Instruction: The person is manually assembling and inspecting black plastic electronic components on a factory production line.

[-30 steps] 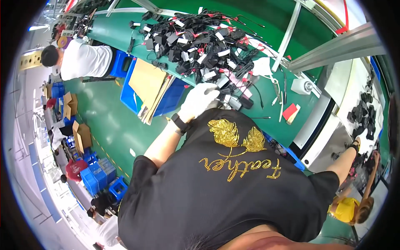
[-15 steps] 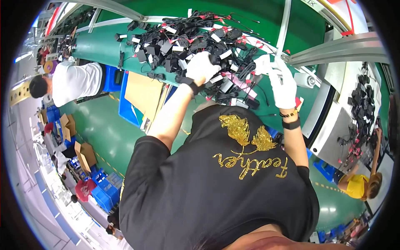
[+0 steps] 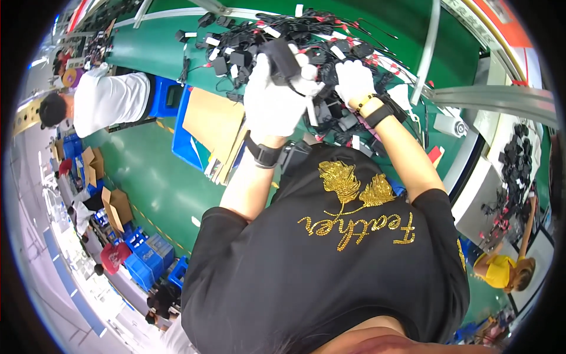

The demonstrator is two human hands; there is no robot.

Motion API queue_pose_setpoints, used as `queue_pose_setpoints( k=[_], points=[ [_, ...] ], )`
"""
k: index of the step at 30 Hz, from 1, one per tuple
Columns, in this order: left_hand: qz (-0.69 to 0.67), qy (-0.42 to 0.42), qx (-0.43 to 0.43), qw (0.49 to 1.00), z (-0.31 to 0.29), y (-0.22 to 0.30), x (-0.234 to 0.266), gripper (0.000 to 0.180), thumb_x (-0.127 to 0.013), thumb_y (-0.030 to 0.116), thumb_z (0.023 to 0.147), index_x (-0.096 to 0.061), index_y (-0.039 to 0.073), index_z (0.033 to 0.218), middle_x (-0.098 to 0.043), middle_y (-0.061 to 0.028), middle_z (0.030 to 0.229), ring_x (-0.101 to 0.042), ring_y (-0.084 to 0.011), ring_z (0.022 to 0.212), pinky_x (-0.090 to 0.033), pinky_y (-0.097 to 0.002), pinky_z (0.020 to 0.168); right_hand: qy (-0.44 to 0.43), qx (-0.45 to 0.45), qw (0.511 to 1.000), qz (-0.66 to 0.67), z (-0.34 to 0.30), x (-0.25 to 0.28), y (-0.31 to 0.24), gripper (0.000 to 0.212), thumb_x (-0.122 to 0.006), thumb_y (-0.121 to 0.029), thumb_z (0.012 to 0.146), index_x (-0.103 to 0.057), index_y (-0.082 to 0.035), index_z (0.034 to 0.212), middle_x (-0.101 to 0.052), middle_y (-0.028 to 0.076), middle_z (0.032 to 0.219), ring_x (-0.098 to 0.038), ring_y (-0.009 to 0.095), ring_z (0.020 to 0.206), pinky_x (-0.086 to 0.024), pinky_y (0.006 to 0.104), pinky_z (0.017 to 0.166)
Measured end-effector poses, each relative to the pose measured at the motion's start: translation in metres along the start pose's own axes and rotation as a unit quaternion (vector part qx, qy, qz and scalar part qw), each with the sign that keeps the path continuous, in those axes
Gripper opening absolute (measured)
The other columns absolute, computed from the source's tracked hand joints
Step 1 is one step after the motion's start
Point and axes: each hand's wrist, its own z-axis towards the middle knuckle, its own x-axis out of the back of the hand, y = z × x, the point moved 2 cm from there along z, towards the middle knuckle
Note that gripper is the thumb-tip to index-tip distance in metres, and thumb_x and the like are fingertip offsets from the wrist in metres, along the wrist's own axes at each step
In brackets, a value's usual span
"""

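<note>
My left hand [image 3: 272, 103], in a white glove, is raised near the pile, palm up, with its fingers wrapped round a black power adapter [image 3: 283, 59]. A dark cable comes off the adapter beside my fingers, and a white tag [image 3: 312, 112] hangs below them. To the right, my gloved right hand [image 3: 352, 82] lies over the pile with its fingers bent down among the cables. Whatever it grips is hidden. Around both hands spreads a heap of black adapters [image 3: 240, 58] and coiled cables [image 3: 348, 50] with white tags and red bits.
The heap lies on a green work surface [image 3: 150, 47]. A metal upright [image 3: 425, 53] stands at its right, near a white cylindrical object [image 3: 449, 125]. At left are a blue bin with cardboard [image 3: 212, 121] and a person in white [image 3: 112, 100]. Another person in yellow [image 3: 503, 268] works at far right.
My left hand has lifted and turned palm up with a power adapter in it. My right hand has moved left, from beside the white cloth onto the pile.
</note>
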Motion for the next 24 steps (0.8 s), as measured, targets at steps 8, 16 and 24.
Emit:
queue_pose_setpoints(
  k=[8,16,24],
  points=[
    [-0.011,-0.033,0.11,0.993,-0.008,-0.018,-0.018,0.054,-0.043,0.048,0.091,-0.041,0.004,0.123,-0.047,-0.0086,0.098,-0.042,-0.0219,0.081,-0.041,-0.0348,0.067,0.056,-0.171,0.918,0.353,-0.033,0.016,0.036,0.055,-0.072,-0.037,0.069,-0.056,-0.008,0.112,-0.059,0.012,0.106,-0.057,0.03,0.095,-0.046,0.0375,0.08],
    [-0.038,-0.071,0.203,0.976,-0.002,-0.047,-0.026,0.059,-0.035,0.053,0.092,-0.046,0.004,0.124,-0.058,-0.015,0.108,-0.057,-0.0298,0.091,-0.048,-0.0353,0.074,0.253,-0.128,0.547,0.787,-0.079,0.137,0.052,0.035,-0.051,-0.02,0.089,-0.047,0.002,0.116,-0.059,0.014,0.081,-0.05,0.017,0.053,-0.042,0.0326,0.049],
    [0.07,-0.035,0.2,0.977,-0.012,-0.069,-0.043,0.06,-0.02,0.053,0.095,-0.033,0.013,0.138,-0.044,-0.0172,0.132,-0.05,-0.0321,0.108,-0.041,-0.0431,0.087,0.197,-0.044,0.363,0.909,-0.137,0.185,0.043,0.039,-0.052,-0.016,0.09,-0.042,-0.001,0.124,-0.057,0.011,0.084,-0.05,0.011,0.051,-0.042,0.0233,0.041]
  ],
)
